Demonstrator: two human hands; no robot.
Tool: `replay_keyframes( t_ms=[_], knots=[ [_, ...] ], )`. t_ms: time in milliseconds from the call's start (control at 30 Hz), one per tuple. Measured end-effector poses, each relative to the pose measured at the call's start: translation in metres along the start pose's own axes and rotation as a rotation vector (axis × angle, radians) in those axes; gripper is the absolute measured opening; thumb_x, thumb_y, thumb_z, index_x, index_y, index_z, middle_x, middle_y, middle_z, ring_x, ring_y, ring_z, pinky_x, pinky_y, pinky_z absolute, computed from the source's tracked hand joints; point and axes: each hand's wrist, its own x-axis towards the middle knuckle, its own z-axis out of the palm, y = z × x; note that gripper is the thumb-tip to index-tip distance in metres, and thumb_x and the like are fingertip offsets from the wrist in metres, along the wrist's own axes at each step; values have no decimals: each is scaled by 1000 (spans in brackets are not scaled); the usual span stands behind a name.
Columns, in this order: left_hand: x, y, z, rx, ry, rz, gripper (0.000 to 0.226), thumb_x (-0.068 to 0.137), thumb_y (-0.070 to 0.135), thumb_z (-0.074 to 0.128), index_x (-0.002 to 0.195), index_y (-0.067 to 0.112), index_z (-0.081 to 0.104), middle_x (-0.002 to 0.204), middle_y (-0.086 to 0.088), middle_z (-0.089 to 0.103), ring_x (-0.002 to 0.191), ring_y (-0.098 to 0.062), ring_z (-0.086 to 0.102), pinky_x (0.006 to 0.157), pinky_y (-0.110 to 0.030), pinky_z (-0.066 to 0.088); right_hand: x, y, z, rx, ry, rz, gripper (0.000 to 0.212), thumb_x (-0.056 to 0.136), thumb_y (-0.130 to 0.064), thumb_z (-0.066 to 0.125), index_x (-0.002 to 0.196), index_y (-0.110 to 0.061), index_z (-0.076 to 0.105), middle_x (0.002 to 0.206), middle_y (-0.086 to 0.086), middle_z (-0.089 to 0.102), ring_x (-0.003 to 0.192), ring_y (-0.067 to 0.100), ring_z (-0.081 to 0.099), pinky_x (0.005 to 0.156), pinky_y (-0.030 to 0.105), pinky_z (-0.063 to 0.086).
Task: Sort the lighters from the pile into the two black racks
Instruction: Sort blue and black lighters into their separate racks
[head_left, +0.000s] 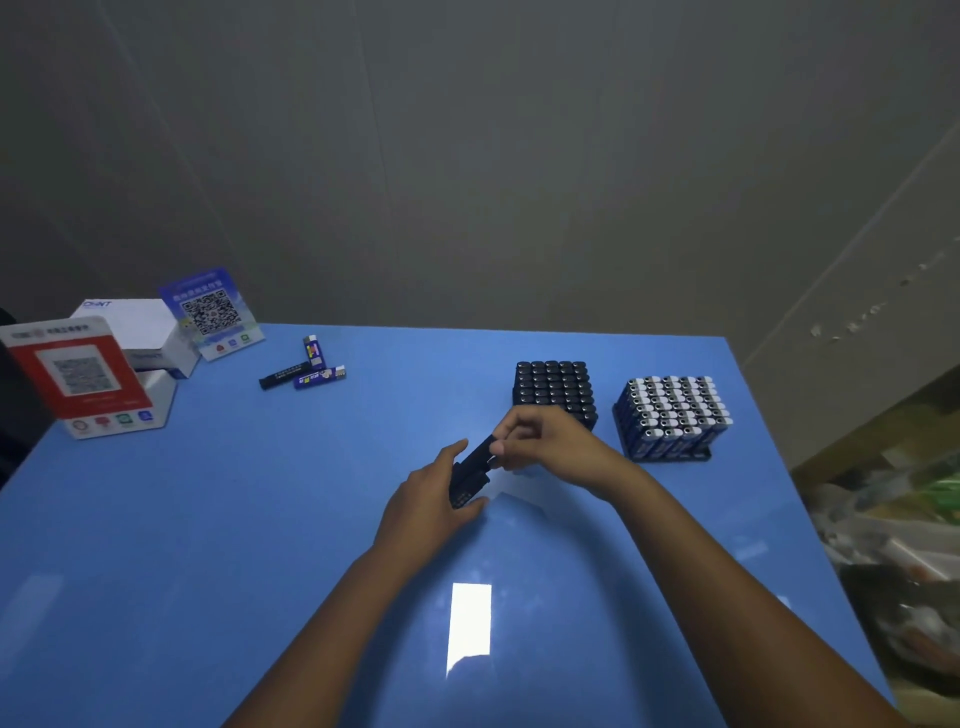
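Both hands meet over the middle of the blue table (156, 545). Left hand (431, 499) curls its fingers round a small bunch of black lighters (469, 475), thumb up beside them; right hand (540, 436) pinches the upper end of one lighter from that bunch between thumb and fingertips, drawing it out lengthwise. How many lighters the left hand holds cannot be told.

Two racks stand well apart from the hands' left side, on the far right of the table. Dark rack (556, 392), just behind the right hand, is filled with black-capped lighters in close rows. Blue rack (672, 418), beside it to the right, carries blue lighters with white and metal tops. Whether either has an open slot cannot be seen.

Three lighters remain of the pile (306, 369) at far left: one black, two blue, lying flat and touching. Nearby stand white boxes (150, 338) and two QR-code cards (83, 374).

Step in hand, by judgement: separating one black lighter for the dark rack. To do it well, keep the left grip firm so the others do not slip, pull straight along the lighter's length, turn it cap-up, and lower it squarely into a free slot without knocking its neighbours.
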Motion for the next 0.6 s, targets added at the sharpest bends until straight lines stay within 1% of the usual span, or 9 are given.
replay_keyframes(
  t_ms=[67, 133, 200, 233, 300, 367, 433, 500, 600],
  knots=[
    [4, 2, -1, -5, -10, 9, 77, 82, 45, 74, 146, 39, 33, 124, 13, 67, 111, -16, 63, 93, -39, 53, -1, -1, -1, 52, 30, 13, 17, 88, -19, 76, 96, -7, 66, 87, 15, 72, 95, 33, 73, 97, 61, 48],
    [9, 5, -2, -9, -20, 24, 76, 81, 48, 73, 144, 43, 32, 124, 13, 66, 111, -15, 63, 91, -40, 54, -3, -2, -2, 71, 58, 11, 23, 84, -24, 77, 98, -10, 67, 93, 20, 71, 100, 41, 69, 97, 65, 45],
    [12, 9, -3, -14, -34, 41, 74, 80, 51, 72, 141, 47, 30, 124, 14, 66, 110, -14, 63, 90, -41, 55, -6, -5, -4, 72, 57, -3, 23, 83, -22, 78, 102, -14, 69, 97, 20, 71, 99, 44, 67, 96, 65, 47],
    [13, 11, -4, -18, -41, 51, 73, 80, 52, 72, 141, 48, 30, 124, 14, 66, 110, -14, 63, 90, -41, 55, -7, -7, -6, 62, 57, -8, 20, 84, -18, 77, 103, -14, 70, 98, 21, 70, 93, 41, 68, 95, 63, 49],
    [15, 15, -4, -23, -51, 76, 73, 82, 49, 72, 142, 45, 31, 125, 13, 65, 111, -13, 63, 92, -39, 54, -10, -11, -11, 47, 57, -19, 17, 88, -11, 74, 105, -13, 71, 94, 22, 66, 84, 27, 66, 91, 53, 55],
    [17, 15, -5, -23, -57, 87, 73, 84, 46, 73, 144, 41, 33, 124, 14, 65, 111, -12, 63, 94, -37, 53, -14, -17, -16, 46, 70, -51, 18, 91, -9, 70, 108, -15, 72, 85, 15, 59, 81, 18, 63, 86, 38, 57],
    [19, 12, -6, -24, -58, 84, 71, 85, 44, 73, 144, 40, 35, 119, 17, 66, 109, -11, 63, 93, -35, 53, -16, -21, -22, 35, 111, -71, 19, 93, -9, 68, 109, -18, 74, 81, 5, 56, 77, 13, 61, 78, 27, 54],
    [21, 9, -7, -23, -48, 76, 70, 84, 43, 73, 143, 40, 37, 112, 17, 65, 106, -12, 64, 91, -35, 53, -18, -22, -30, 16, 151, -60, 15, 93, -9, 68, 105, -16, 75, 76, 0, 57, 75, 11, 60, 74, 23, 51],
    [24, 7, -10, -15, -24, 63, 71, 85, 43, 73, 146, 37, 36, 113, 9, 63, 105, -17, 62, 90, -34, 52, -19, -16, -41, -7, 213, -10, 9, 88, -10, 74, 95, -15, 74, 76, 4, 64, 77, 14, 62, 76, 29, 48]
  ],
)
